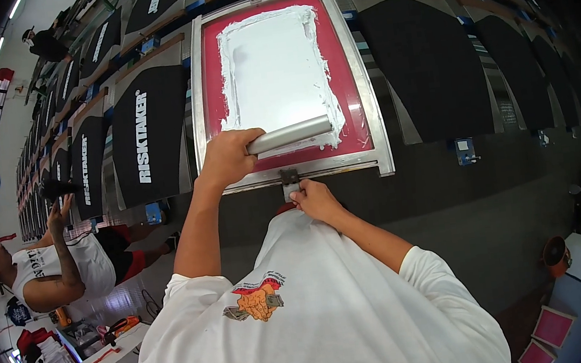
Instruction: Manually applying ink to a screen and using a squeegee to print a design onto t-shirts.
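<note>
The left hand (227, 156) is gripping a silver bar (290, 135), with its fingers wrapping around the left end. The bar is sitting over the near end of a big patch of white ink (277, 61), and its right end is pointing a little away from the person. I am not managing to tell if its bottom edge is touching the ink. The ink is spreading over a red screen (349, 114), and thick, messy ridges are running along the patch's sides. A shiny metal frame (358, 66) is going all around the screen, right in front of the person. The right hand (316, 198) is holding a small grey metal handle (291, 187) at the middle of the frame's near side, with its thumb pressing on it and its fingers bending beside it. A black piece with white letters (149, 133) is lying to the left of the frame, and a plain black piece (428, 72) is lying to the right. Over on the left, a co-worker in a white top (85, 266) is holding up a dark tool (56, 188).
</note>
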Action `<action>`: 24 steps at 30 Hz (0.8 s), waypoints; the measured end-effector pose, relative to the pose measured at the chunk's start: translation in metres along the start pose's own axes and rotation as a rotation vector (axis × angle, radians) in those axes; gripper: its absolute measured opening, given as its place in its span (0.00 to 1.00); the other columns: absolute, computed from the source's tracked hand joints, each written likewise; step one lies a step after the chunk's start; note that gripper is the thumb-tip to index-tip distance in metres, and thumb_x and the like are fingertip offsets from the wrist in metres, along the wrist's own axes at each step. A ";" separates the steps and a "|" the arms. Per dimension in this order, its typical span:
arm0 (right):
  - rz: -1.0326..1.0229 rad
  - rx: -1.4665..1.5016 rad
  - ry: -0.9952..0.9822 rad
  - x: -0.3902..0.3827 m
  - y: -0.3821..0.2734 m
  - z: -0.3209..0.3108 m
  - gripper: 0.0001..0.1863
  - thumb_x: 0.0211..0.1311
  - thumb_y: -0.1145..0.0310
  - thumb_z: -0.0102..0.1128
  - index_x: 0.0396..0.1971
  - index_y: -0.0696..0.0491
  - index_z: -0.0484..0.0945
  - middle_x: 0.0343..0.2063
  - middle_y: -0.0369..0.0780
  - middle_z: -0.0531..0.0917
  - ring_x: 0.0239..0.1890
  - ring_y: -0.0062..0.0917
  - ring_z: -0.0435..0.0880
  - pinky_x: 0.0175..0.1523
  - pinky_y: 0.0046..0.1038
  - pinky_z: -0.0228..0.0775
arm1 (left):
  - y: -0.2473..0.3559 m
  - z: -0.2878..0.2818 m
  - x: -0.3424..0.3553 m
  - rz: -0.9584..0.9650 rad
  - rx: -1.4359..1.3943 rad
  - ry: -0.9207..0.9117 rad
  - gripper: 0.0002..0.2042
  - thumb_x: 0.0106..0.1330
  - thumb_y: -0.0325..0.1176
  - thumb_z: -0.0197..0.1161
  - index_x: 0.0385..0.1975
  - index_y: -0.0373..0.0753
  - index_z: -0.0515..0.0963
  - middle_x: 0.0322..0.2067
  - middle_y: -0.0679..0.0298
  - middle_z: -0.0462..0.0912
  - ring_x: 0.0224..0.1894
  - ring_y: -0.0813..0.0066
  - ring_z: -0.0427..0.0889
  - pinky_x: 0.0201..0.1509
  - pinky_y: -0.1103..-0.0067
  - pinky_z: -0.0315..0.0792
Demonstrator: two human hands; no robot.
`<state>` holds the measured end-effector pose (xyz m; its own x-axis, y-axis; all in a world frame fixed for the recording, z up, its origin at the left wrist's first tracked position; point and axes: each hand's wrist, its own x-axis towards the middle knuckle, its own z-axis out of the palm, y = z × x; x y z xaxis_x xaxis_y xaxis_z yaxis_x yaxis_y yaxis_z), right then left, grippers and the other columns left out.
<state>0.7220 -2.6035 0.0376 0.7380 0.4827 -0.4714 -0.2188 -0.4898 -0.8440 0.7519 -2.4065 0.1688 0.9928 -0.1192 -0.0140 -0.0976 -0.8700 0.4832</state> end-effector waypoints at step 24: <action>-0.810 -1.007 0.567 0.088 -0.048 -0.097 0.04 0.44 0.75 0.54 0.17 0.50 0.69 0.15 0.37 0.73 0.18 0.27 0.76 0.21 0.29 0.68 | -0.084 0.076 0.014 0.087 0.203 0.397 0.06 0.43 0.22 0.57 0.23 0.37 0.74 0.19 0.59 0.74 0.26 0.62 0.77 0.60 0.51 0.59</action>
<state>0.8593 -2.6080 0.0614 0.6431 0.6413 0.4186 0.7495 -0.6390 -0.1726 0.7687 -2.3713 0.0618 0.9263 -0.0379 0.3748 -0.1542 -0.9459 0.2853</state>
